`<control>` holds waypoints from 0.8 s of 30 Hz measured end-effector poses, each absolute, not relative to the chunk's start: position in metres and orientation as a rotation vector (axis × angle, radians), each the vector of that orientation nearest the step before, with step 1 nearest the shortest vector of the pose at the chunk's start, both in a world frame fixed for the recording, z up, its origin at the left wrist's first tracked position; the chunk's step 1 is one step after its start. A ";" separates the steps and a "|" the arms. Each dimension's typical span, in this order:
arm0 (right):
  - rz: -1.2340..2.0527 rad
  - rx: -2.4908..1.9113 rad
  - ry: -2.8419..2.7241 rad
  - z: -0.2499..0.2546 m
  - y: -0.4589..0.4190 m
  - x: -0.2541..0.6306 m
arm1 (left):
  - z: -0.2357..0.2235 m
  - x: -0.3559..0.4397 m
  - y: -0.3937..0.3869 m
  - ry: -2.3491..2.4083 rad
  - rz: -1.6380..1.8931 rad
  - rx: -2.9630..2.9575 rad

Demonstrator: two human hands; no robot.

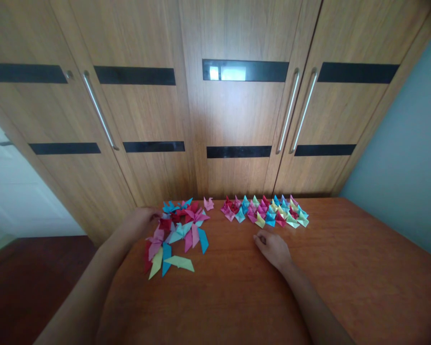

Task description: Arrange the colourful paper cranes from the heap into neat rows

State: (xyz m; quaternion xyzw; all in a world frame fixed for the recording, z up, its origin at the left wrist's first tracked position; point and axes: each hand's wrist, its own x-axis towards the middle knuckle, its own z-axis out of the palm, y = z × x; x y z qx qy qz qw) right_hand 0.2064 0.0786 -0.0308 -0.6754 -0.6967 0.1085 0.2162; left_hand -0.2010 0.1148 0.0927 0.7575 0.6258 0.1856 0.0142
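Note:
My left hand (pixel 147 219) reaches to the left edge of a loose pile of folded paper pieces (pixel 181 230). Its fingers are bent together at the pile's edge, and what they hold, if anything, is too small to make out. Pink, red, blue, yellow and pale green pieces overlap in this pile. To the right, small origami pieces with pointed tips (pixel 262 211) stand close together in rows. My right hand (pixel 273 247) rests on the table just in front of those rows, fingers curled in, with nothing visible in it. A single pink origami piece (pixel 208 204) sits between the two groups.
The brown wooden table (pixel 230 297) reaches back to a tall wooden wardrobe (pixel 233 115) with dark strips and long metal handles. Along the right runs a pale blue wall (pixel 398 143). A white door or panel (pixel 17 191) and dark red floor (pixel 32 282) lie on the left.

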 end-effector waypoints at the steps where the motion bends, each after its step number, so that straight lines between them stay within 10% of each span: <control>1: 0.298 -1.873 -1.931 -0.031 0.079 0.206 | 0.099 -0.203 0.113 1.912 0.557 2.395; 24: 0.981 -1.208 -1.710 -0.033 0.080 0.188 | -0.002 -0.020 0.072 1.215 0.728 2.213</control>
